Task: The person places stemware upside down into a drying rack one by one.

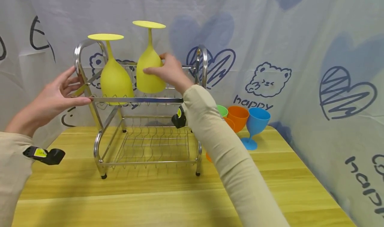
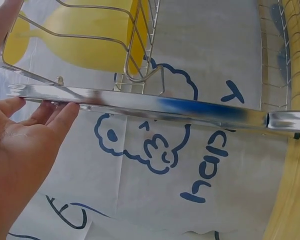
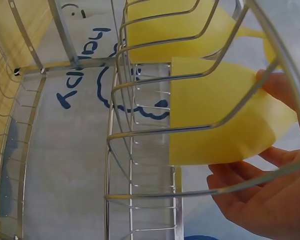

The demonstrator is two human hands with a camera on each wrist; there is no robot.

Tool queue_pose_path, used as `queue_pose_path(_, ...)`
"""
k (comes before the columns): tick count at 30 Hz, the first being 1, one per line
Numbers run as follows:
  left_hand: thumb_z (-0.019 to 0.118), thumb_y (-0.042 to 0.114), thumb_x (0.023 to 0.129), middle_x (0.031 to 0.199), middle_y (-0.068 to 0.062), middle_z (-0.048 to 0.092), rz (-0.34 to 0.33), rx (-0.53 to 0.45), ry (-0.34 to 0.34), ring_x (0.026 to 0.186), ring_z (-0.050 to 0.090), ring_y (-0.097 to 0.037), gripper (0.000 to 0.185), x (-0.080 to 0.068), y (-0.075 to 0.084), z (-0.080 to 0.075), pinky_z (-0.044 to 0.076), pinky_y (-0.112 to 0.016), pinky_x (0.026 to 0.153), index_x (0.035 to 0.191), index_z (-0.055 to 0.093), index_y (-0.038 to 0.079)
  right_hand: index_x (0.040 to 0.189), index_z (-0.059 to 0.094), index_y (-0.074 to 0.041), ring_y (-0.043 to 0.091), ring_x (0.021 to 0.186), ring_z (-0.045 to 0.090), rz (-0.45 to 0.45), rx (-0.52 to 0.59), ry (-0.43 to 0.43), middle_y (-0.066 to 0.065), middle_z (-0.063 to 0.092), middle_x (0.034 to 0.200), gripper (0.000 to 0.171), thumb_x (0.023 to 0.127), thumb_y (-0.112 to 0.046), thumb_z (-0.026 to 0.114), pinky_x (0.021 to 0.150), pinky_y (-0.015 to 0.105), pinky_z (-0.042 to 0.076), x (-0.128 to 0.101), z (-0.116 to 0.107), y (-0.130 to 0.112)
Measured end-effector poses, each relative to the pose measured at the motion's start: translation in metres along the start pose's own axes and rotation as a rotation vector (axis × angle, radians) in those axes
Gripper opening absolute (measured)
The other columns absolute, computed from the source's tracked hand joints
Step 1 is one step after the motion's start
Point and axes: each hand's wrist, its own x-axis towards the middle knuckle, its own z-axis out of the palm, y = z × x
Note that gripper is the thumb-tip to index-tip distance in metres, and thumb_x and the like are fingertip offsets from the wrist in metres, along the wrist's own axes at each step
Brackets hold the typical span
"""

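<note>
Gripped round its bowl by my right hand (image 1: 171, 70), a yellow goblet (image 1: 150, 77) is upside down at the top tier of a metal dish rack (image 1: 144, 100). The thumb lies on the near side, the fingers behind. Its foot points up; in the right wrist view the rim overlaps the wire dividers. A second upside-down yellow goblet (image 1: 115, 77) stands at the left of that tier, leaning slightly. With fingers spread and fairly straight, my left hand (image 1: 55, 93) touches the rack's left post, the thumb at the front rail's end. In the left wrist view its fingertips (image 2: 65, 112) meet the metal bar.
Behind my right forearm, a blue goblet (image 1: 258, 120), an orange goblet (image 1: 239, 117) and a green one (image 1: 222, 110) stand on the wooden table (image 1: 135, 207), partly hidden. The rack's lower wire tier (image 1: 156, 143) sits beneath. A printed curtain (image 1: 300, 53) hangs close behind.
</note>
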Motion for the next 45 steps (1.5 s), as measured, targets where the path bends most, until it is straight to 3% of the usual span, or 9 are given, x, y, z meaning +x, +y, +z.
queue_pose_path(13,0.060,0.007,0.096,0.160,-0.015,0.006,-0.004,-0.015,0.009,0.145,0.015,-0.025,0.091,-0.003,-0.002,0.001,0.029,-0.025,0.111,0.155,-0.004,0.034,0.138,0.044,0.000,0.019,0.105,0.057,0.025,-0.142,-0.074,0.010,0.054,0.126,0.069,0.085,-0.030,0.075,0.084,0.025,0.051,0.006,0.010,-0.001)
queue_pose_path(23,0.060,0.007,0.096,0.161,-0.012,0.008,0.010,-0.004,0.020,0.145,0.017,-0.022,0.090,0.000,-0.004,0.003,0.033,-0.022,0.107,0.154,-0.003,0.036,0.123,0.055,0.001,0.017,0.090,0.057,0.044,-0.184,-0.119,0.008,0.060,0.105,0.052,0.086,-0.029,0.075,0.078,0.027,0.050,0.008,0.008,0.002)
queue_pose_path(26,0.060,0.007,0.096,0.161,-0.011,0.008,0.009,-0.002,0.027,0.144,0.018,-0.022,0.091,0.000,-0.005,0.003,0.034,-0.022,0.106,0.154,-0.002,0.037,0.127,0.054,-0.001,0.016,0.089,0.055,0.037,-0.234,-0.150,0.007,0.059,0.105,0.054,0.087,-0.032,0.073,0.076,0.025,0.048,0.008,0.009,0.001)
queue_pose_path(31,0.060,0.007,0.096,0.161,-0.010,0.008,0.018,0.000,0.031,0.144,0.018,-0.023,0.090,-0.001,-0.006,0.004,0.036,-0.020,0.104,0.154,-0.001,0.037,0.139,0.045,-0.002,0.016,0.095,0.054,0.030,-0.278,-0.185,0.007,0.057,0.111,0.064,0.089,-0.033,0.070,0.078,0.025,0.048,0.008,0.010,0.002)
queue_pose_path(35,0.059,0.005,0.096,0.161,-0.012,0.008,0.022,-0.002,0.029,0.144,0.019,-0.023,0.090,-0.002,-0.006,0.005,0.038,-0.018,0.102,0.155,-0.001,0.035,0.147,0.034,-0.002,0.018,0.111,0.052,0.048,-0.297,-0.206,0.009,0.052,0.128,0.076,0.089,-0.035,0.070,0.089,0.026,0.047,0.007,0.010,0.000)
queue_pose_path(38,0.059,0.006,0.096,0.161,-0.013,0.007,0.015,-0.009,0.025,0.144,0.018,-0.023,0.090,-0.002,-0.005,0.005,0.038,-0.019,0.102,0.155,-0.003,0.034,0.153,0.020,-0.006,0.020,0.131,0.039,0.083,-0.306,-0.214,0.009,0.036,0.149,0.088,0.089,-0.039,0.069,0.104,0.029,0.039,0.005,0.005,-0.004)
queue_pose_path(41,0.059,0.006,0.096,0.161,-0.012,0.006,0.010,-0.017,0.024,0.144,0.017,-0.024,0.090,-0.001,-0.004,0.006,0.037,-0.019,0.103,0.155,-0.004,0.033,0.156,0.010,-0.012,0.017,0.142,0.022,0.095,-0.301,-0.218,0.002,0.018,0.160,0.092,0.090,-0.044,0.065,0.113,0.031,0.028,0.000,-0.004,-0.011)
queue_pose_path(45,0.058,0.004,0.096,0.161,-0.012,0.005,0.017,-0.057,0.025,0.145,0.015,-0.024,0.090,-0.002,-0.004,0.006,0.038,-0.018,0.102,0.155,-0.003,0.032,0.157,0.009,-0.017,0.014,0.143,0.021,0.020,-0.332,-0.229,-0.001,0.017,0.160,0.089,0.092,-0.047,0.062,0.114,0.030,0.026,-0.014,-0.021,-0.022)
